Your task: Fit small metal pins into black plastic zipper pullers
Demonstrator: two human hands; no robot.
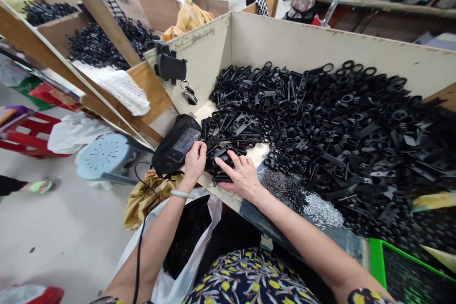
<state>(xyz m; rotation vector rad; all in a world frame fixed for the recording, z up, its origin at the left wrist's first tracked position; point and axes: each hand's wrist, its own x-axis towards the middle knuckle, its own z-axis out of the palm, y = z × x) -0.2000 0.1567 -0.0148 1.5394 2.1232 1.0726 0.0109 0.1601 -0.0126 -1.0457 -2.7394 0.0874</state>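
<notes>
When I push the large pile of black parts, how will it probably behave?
The large pile of black parts would likely shift unevenly, because it looks loose and jumbled. Some ringed pieces may snag, since they overlap others. The long pieces are probably stiff: they look straight, without sagging.

Pouch (178, 145) left of the parts heap (320, 118)

The walled bench (262, 151) carries black parts (320, 123) and silver pins (322, 210).
</notes>
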